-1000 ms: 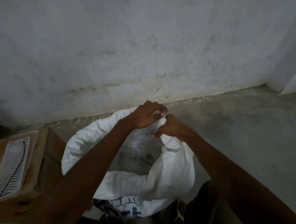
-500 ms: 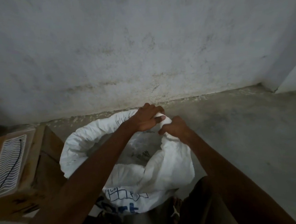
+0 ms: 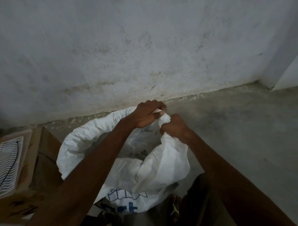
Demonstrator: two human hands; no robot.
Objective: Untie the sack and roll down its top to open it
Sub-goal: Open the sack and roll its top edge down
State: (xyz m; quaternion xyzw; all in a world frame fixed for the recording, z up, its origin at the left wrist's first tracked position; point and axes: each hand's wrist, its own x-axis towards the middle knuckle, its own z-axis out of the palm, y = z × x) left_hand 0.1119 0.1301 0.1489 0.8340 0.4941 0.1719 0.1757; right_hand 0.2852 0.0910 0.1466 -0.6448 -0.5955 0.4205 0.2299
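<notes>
A white woven sack (image 3: 164,167) with blue print on its near side stands open on the floor in front of me. Its top is rolled into a thick rim on the left side (image 3: 78,143). A clear plastic liner with dark contents (image 3: 138,146) shows inside the mouth. My left hand (image 3: 147,114) grips the far edge of the rim, fingers curled over the fabric. My right hand (image 3: 175,126) is closed on the bunched fabric right beside it, on the sack's far right edge. The two hands almost touch.
A brown cardboard box (image 3: 23,179) with a white wavy-lined pad and a black cord (image 3: 6,166) on top stands against the sack's left side. A stained wall (image 3: 138,50) rises just behind the sack. Bare concrete floor (image 3: 255,130) stretches to the right.
Both hands stay on the far rim; they have shifted slightly right and farther along it, twisting the fabric. The view has tilted down a little.
</notes>
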